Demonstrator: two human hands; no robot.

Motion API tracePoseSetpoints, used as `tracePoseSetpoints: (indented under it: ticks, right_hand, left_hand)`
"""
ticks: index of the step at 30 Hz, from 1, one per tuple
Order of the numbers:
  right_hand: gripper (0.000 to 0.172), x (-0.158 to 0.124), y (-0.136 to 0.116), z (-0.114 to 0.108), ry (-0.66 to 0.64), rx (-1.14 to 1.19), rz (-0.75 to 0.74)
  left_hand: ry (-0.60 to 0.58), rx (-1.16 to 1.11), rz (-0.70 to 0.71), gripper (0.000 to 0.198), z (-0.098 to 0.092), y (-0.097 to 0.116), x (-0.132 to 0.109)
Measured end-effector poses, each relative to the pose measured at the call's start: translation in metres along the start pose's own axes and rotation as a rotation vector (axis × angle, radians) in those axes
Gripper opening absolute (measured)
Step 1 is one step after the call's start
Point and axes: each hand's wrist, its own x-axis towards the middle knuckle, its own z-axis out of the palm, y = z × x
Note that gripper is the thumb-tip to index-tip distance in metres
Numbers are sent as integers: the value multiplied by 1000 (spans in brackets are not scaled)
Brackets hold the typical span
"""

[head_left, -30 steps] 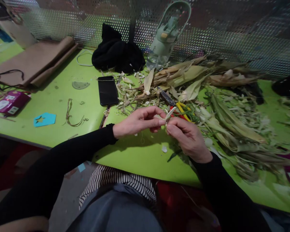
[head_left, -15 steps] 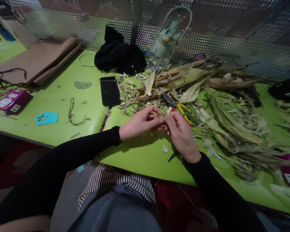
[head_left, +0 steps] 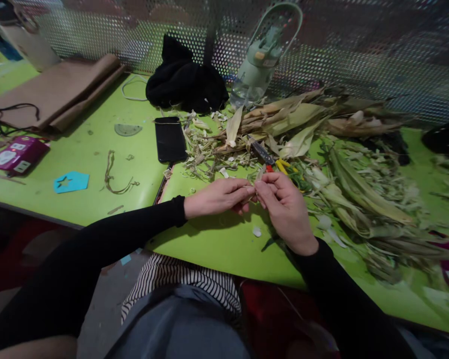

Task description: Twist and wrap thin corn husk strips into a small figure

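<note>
A small pale strip (head_left: pixel 260 174), apparently husk, rose from between the fingertips of two hands just above the near part of the green table (head_left: pixel 205 252), where we could make out only its upper end. We saw the right hand (head_left: pixel 287 212) closed to a tight pinch of thumb and forefinger at the piece, its other fingers curled. The left hand (head_left: pixel 220 196) met it tip to tip, thumb and fingers nearly together; its fingers hid whatever it gripped, so we could not tell how much of the strip it had. We judged that so slight a thing called for fingertips rather than a full grasp, with both hands sharing the hold to steady it. Just beyond lay a dark-bladed tool (head_left: pixel 262 152), perhaps left there for easy reach, beside husk shreds (head_left: pixel 205 149). Dry husks (head_left: pixel 288 122) were heaped behind, and greener husks (head_left: pixel 368 187) spread to the right, likely to leave working room in front. We noted a phone (head_left: pixel 170 140) left of the shreds and a water bottle (head_left: pixel 251 72) upright at the back, near the perforated screen (head_left: pixel 340 55).
</note>
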Motion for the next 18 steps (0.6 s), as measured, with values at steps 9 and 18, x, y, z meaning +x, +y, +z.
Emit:
tracePoseSetpoints:
  ticks: [9,18]
  right_hand:
    - [22,-4,1,2,138,121,-59]
    - [24,0,4,0,164,163,6]
  left_hand:
    - [151,103,84,27,11,14,-5]
    - [135,136,125,29,2,5,-3]
